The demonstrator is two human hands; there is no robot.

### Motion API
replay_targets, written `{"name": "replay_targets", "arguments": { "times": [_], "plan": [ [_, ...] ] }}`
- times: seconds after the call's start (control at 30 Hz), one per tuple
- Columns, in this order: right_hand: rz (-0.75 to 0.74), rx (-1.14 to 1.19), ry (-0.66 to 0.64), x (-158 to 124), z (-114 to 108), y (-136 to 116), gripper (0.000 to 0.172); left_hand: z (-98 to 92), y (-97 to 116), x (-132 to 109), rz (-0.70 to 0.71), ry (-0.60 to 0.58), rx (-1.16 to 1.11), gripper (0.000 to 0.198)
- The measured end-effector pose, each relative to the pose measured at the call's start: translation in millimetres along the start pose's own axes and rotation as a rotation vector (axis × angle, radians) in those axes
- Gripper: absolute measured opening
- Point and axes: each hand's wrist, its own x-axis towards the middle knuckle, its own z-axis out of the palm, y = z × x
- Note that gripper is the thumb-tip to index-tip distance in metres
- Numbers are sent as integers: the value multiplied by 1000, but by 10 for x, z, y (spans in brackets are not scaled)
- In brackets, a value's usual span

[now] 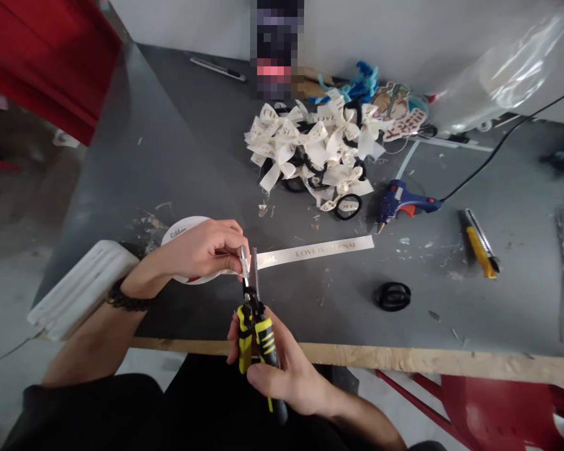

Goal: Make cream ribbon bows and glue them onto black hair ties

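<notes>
A white ribbon (326, 248) with gold lettering lies across the grey table, running rightward from my hands. Over the ribbon spool (192, 225), my left hand (211, 247) pinches the ribbon near the scissor blades. My right hand (286, 366) grips yellow-and-black scissors (263, 335) by the handles. Their blades point away from me and stand slightly apart around the ribbon, just right of my left fingertips. Whether the ribbon is cut through there, I cannot tell.
Ribbon bows on black hair ties (310, 144) are heaped at the back. To the right are a blue glue gun (404, 202) with a cord, a yellow cutter knife (482, 244) and loose black hair ties (395, 296). A white box-like device (82, 288) stands at the left edge.
</notes>
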Motion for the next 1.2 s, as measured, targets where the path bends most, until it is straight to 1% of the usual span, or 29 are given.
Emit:
{"name": "replay_targets", "arguments": {
  "times": [0.17,0.47,0.63,0.73,0.87,0.93,1.07,1.2],
  "plan": [
    [20,7,21,-5,5,41,49,-12,19,4,3,-17,3,35],
    [6,-117,6,-32,-49,96,30,-12,11,11,25,-32,12,31],
    [-3,-207,23,-35,-81,125,28,-12,46,20,38,-38,45,26],
    [13,-197,35,-30,-62,153,27,-11,44,18,44,-29,59,28],
    [53,-101,86,-29,-15,138,29,-7,35,21,51,-30,58,33],
    [59,-82,68,-34,-16,109,34,-4,38,23,57,-32,40,35],
    [27,-158,14,-46,-55,75,44,0,43,20,32,-30,19,34],
    [-19,-209,22,-43,-49,98,48,12,35,6,-42,-34,30,39]
  ]
}}
